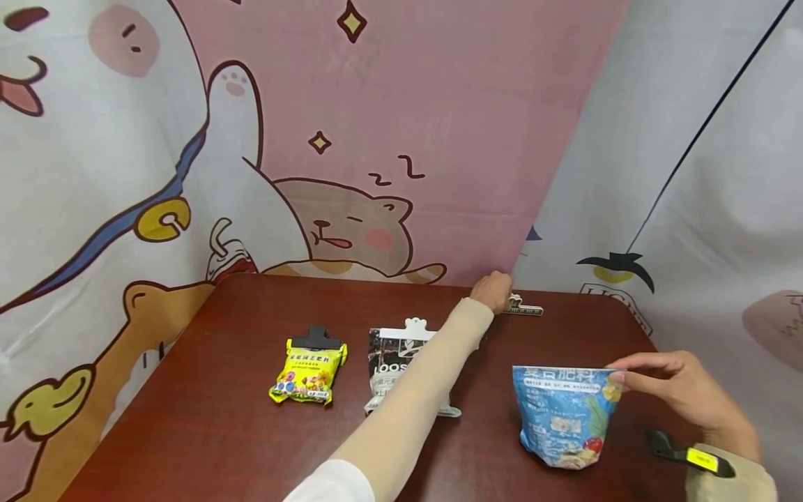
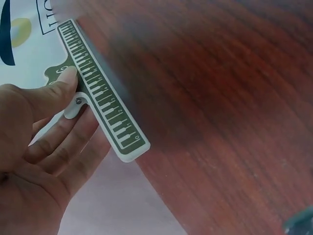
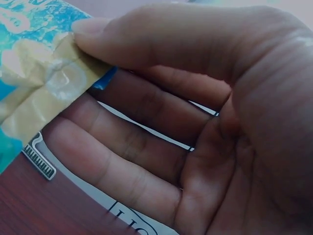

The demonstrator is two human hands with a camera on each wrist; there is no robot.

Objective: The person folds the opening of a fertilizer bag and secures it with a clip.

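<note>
At the far edge of the table, my left hand (image 1: pixel 493 291) pinches a sealing clip (image 1: pixel 525 307) by its handle. In the left wrist view this clip (image 2: pixel 100 88) has a long bar printed with piano keys; the thumb presses on the handle and the other fingers lie behind it. My right hand (image 1: pixel 680 383) pinches the top right corner of a blue bag (image 1: pixel 561 418), which stands upright at the front right. Up close in the right wrist view, the thumb lies over the yellowish corner of the bag (image 3: pixel 39 83), fingers behind.
A small yellow bag (image 1: pixel 307 373) with a black clip (image 1: pixel 318 339) lies on the left of the brown table (image 1: pixel 207 390). Mid-table, a black-and-white bag (image 1: pixel 384 355) with a white clip (image 1: pixel 414 325) is partly covered by my left arm. A cartoon-printed cloth (image 1: pixel 477 125) hangs behind.
</note>
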